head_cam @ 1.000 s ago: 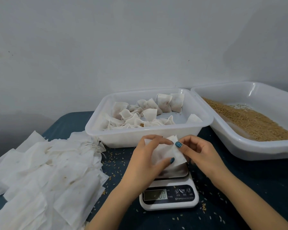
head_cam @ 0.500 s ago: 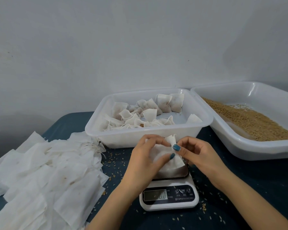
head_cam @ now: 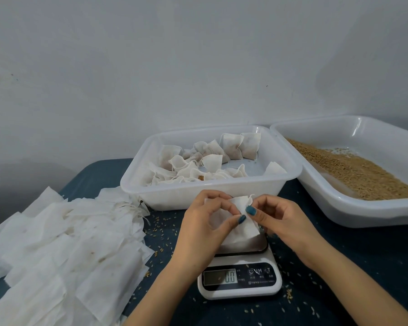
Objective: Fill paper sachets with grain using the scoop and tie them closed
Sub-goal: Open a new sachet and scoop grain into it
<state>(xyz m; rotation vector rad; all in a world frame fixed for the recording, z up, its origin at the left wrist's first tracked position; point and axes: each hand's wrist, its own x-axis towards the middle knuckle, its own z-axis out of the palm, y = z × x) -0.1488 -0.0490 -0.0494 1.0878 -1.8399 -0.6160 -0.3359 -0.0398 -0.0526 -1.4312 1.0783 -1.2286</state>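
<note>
Sachet (head_cam: pixel 244 228) barely shifted; left hand (head_cam: pixel 198 223), right hand (head_cam: pixel 278 220) pinching

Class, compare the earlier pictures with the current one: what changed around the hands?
The left hand slid its thumb up toward the right hand, bunching the top edge of the small white paper sachet. Both kept their grip on it. The white plastic tray of tied sachets, the white plastic grain tray and the pile of flat white sachets stayed put.

This looks like a makeshift packing bench: a small white digital kitchen scale (head_cam: pixel 239 277) sits on a dark blue cloth-covered table (head_cam: pixel 375 267). Behind it stand white rectangular plastic tubs (head_cam: pixel 198 195) of filled paper sachets (head_cam: pixel 231 149) and loose brown grain (head_cam: pixel 363 175), before a bare grey wall (head_cam: pixel 198 67).
</note>
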